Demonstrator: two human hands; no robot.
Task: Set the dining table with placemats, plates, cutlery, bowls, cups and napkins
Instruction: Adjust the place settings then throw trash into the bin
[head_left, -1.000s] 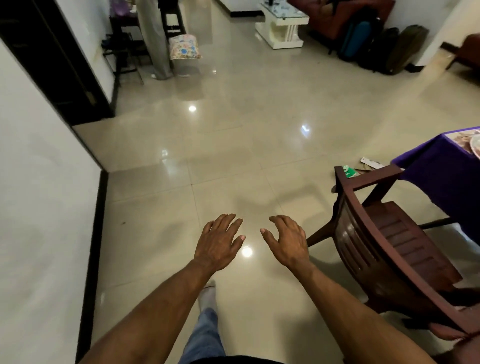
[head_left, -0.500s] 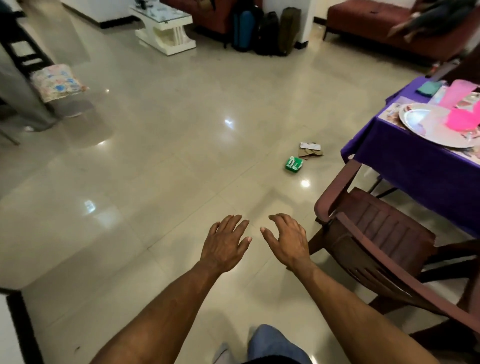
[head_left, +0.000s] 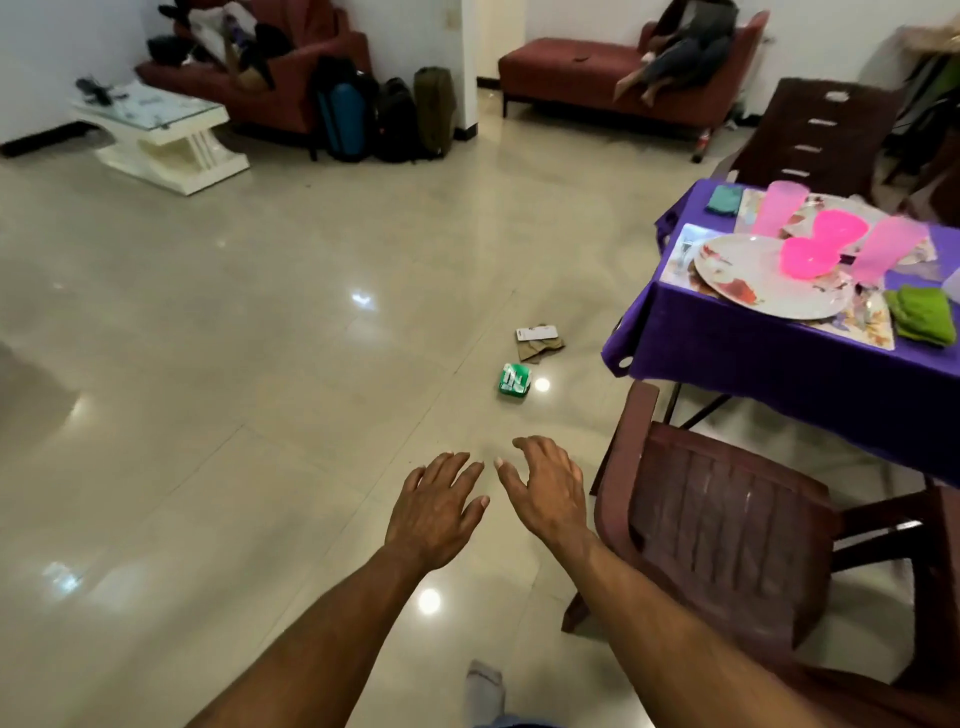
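Upper left of the frame: a white coffee table (head_left: 156, 132) stands on the glossy tiled floor (head_left: 234, 364), with a red sofa (head_left: 270, 88) behind it and three upright bags (head_left: 379, 117) lined against the wall.

Lower centre: the left hand (head_left: 434, 512) is held out palm down, fingers spread and relaxed, grasping nothing. Just beside it, not touching, the right hand (head_left: 550, 493) is likewise released, fingers loosely extended, empty. Both hover over the floor.

Centre, beyond the hands: a small green packet (head_left: 514, 380) lies on the floor, with scraps of cardboard (head_left: 540, 345) near it.

Lower right: a dark brown plastic chair (head_left: 727, 525) stands at the table edge.

Right of the frame: the tabletop, under a purple cloth (head_left: 753, 348), carries a patterned placemat (head_left: 867, 322) with a large white plate (head_left: 763, 283) on it. Two pink bowls (head_left: 810, 254) sit at the plate's far edge. Two pink cups (head_left: 779, 208) stand nearby. A green napkin (head_left: 924, 314) lies right of the plate; a teal napkin (head_left: 724, 200) lies at the far corner. Cutlery is too blurred to confirm.
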